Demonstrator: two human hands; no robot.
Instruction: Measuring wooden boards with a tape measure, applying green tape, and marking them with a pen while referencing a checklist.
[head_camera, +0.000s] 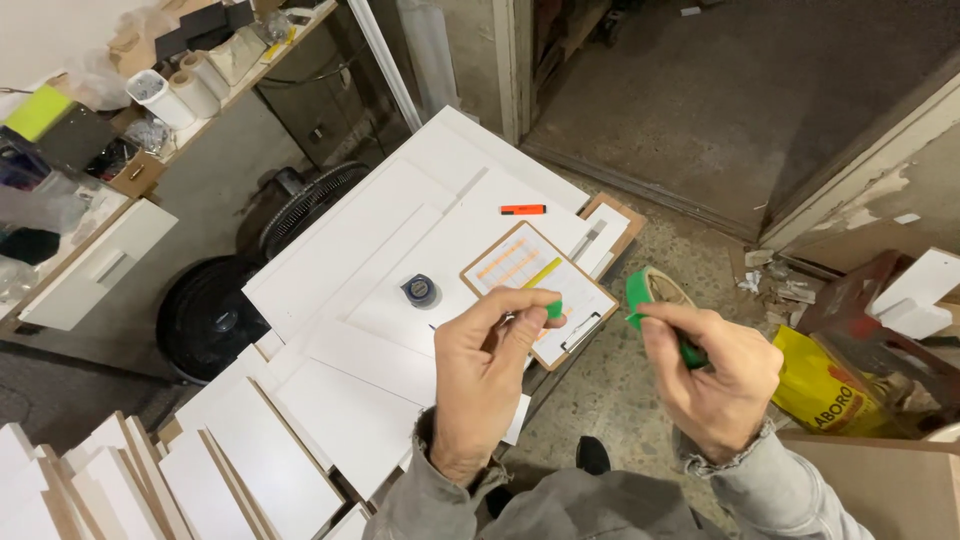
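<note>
My right hand (712, 378) grips a roll of green tape (640, 293) by its edge, held up over the floor beside the stacked boards. My left hand (487, 370) pinches a small torn piece of green tape (553, 309) between thumb and forefinger, just left of the roll. Below the hands lies a brown clipboard (478, 273) with a printed sheet marked in orange and yellow. A round tape measure (421, 291) rests on the white boards (360, 250) left of the clipboard. An orange marker (523, 210) lies farther back on the boards.
More white panels (200, 460) lean stacked at the lower left. A black fan (305, 205) and a black round bin (205, 320) sit beside the boards. A cluttered shelf (150, 90) runs along the upper left. A yellow bag (825, 385) and scrap pieces lie at the right.
</note>
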